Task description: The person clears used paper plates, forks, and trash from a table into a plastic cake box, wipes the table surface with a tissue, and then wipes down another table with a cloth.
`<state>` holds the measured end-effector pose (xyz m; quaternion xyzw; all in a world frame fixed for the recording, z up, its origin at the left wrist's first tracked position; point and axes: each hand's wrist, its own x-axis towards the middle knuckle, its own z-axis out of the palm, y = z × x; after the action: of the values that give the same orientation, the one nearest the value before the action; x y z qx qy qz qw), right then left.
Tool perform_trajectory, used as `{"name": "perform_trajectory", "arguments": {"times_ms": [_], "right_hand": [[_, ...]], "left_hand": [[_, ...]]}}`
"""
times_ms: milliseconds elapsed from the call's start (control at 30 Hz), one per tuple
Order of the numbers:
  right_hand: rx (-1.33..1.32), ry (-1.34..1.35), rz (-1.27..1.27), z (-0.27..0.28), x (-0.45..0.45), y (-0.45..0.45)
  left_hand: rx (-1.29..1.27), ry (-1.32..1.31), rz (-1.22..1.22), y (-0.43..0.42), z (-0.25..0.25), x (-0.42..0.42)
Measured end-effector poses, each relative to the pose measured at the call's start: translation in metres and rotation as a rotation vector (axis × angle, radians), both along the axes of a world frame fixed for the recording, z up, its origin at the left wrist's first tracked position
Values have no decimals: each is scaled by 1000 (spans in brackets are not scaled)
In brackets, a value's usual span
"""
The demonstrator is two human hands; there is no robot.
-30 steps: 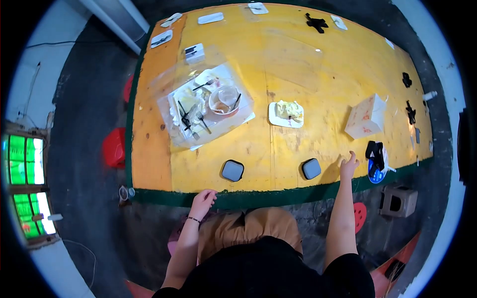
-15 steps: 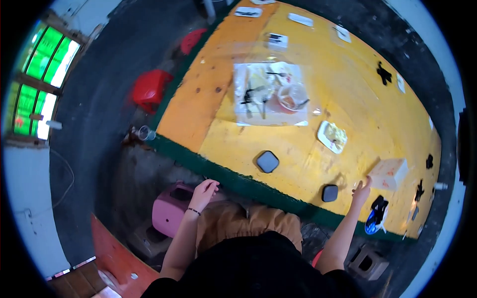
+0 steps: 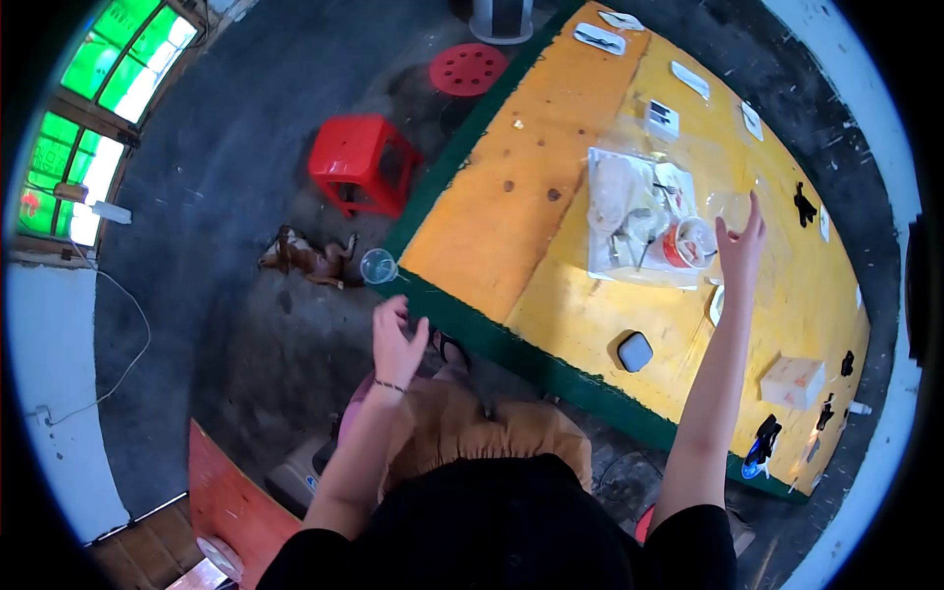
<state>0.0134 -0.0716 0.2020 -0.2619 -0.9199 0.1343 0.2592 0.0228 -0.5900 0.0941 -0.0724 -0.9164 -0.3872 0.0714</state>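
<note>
My left hand (image 3: pixel 397 344) is open and empty, held off the table's green edge just below a clear plastic cup (image 3: pixel 379 265) at the corner. Over the yellow table (image 3: pixel 580 324), my right hand (image 3: pixel 740 236) is raised with fingers apart, nothing in it. Beside it stands a red-and-clear tub (image 3: pixel 689 243) on a white tray (image 3: pixel 602 264) with crumpled plastic and black forks. A small grey case (image 3: pixel 634 351) lies nearer the front edge. The plate (image 3: pixel 716 306) beyond it is mostly hidden by my right forearm.
A white box (image 3: pixel 793 382) and black items (image 3: pixel 764 440) are at the right. Several white plates (image 3: pixel 599 38) line the far side. On the floor at left are a red stool (image 3: pixel 362 157) and a brown animal lying down (image 3: pixel 313 259). A red round stool (image 3: pixel 468 70) stands farther back.
The view has turned left, so the table has shifted right. My right hand has risen and reached beside the tub. My left hand has moved up toward the cup, its fingers opening.
</note>
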Motion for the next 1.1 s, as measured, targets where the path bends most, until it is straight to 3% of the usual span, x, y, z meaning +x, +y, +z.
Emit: {"name": "perform_trajectory", "arguments": {"times_ms": [33,67,167,267,367,433,500,667,767,867,933,1000,1033,1067,1100], "right_hand": [[85,-72,-46,-6,-13,-7],[40,-192,-147,-3,-18,-28],[97,-147,-153,6,-18,-89],[-5,23,93,-1,3,-147],[-401,-117,115,-6,24,-207],[-416,-146,241,-42,40,-232],[-450,-168,422,-28,35,-264],[-576,-183,557,-24,30,-286],[-801,-89,465,-35,30,-270],[-679,-55,254,-23,6,-224],[-698,138,128,-22,-16,-176],[-233,136,121,-12,-35,-128],[-334,7,-46,-6,-40,-115],[-263,-184,-215,-8,-47,-103],[-238,-124,-225,-17,-48,-97]], "left_hand": [[-16,-86,60,-13,14,-19],[-195,34,92,-30,4,-36],[-293,-63,47,-53,-1,-84],[-264,-133,1,-61,-39,-112],[-165,-223,-39,-59,-68,-124],[-64,-133,-156,-28,-35,-118],[-11,-127,-315,13,16,-104],[172,-295,-624,90,96,-73],[382,-376,-679,108,110,-71],[494,-426,-634,100,105,-78],[518,-484,-581,81,106,-84],[467,-483,-542,49,91,-92],[444,-480,-521,32,83,-96],[433,-479,-475,15,78,-101],[449,-489,-412,-5,66,-106]]}}
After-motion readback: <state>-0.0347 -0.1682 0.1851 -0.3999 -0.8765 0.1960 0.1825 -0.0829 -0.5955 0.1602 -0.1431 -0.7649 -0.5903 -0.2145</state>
